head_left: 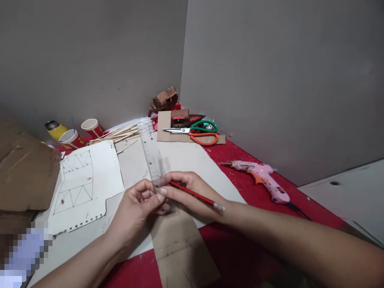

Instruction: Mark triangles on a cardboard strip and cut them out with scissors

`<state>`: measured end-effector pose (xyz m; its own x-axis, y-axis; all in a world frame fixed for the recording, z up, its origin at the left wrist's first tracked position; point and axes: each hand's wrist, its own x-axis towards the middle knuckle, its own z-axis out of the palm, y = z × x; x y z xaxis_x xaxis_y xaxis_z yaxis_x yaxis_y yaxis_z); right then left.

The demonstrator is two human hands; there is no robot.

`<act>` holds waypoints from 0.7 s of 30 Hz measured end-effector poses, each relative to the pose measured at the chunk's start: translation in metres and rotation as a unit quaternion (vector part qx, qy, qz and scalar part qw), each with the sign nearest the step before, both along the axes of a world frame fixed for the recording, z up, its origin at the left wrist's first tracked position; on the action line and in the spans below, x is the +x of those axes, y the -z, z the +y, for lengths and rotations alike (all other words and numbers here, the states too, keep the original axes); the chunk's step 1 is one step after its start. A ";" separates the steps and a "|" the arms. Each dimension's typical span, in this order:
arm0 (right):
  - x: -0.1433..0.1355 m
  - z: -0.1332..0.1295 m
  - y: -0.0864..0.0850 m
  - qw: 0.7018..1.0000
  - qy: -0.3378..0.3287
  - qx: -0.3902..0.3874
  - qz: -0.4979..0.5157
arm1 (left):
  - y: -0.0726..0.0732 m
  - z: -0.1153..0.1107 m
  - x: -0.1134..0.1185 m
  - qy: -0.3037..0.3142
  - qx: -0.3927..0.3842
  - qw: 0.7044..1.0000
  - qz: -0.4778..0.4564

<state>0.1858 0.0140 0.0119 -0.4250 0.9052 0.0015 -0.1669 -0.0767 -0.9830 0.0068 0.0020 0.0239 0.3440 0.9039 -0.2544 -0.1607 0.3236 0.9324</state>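
A clear ruler (149,160) slants up and away from my hands. My left hand (136,206) is closed, pinching its near end. My right hand (192,192) meets the left there, thumb against the ruler, and also holds a red pencil (195,193) whose eraser end lies toward my wrist. A faint see-through shape beside the ruler is too blurred to name. Below the hands lies a strip of brown cardboard (183,248) with pencil marks on it.
Left, a paper sheet (102,172) shows truss drawings beside a cardboard box (27,168). Behind are red cups (91,129), a yellow bottle (56,130), wooden sticks (120,134) and scissors (204,139) on cardboard. A pink glue gun (267,178) lies right, near the grey wall.
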 end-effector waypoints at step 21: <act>0.040 0.039 -0.001 0.962 0.149 0.195 -0.121 | -0.002 0.042 -0.054 0.117 0.479 0.704 0.512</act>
<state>0.2258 0.0525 0.0127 -0.1771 0.9376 0.2993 0.1130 0.3214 -0.9402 -0.0471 0.0444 0.0263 0.5910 0.7787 0.2106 0.7068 -0.6258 0.3298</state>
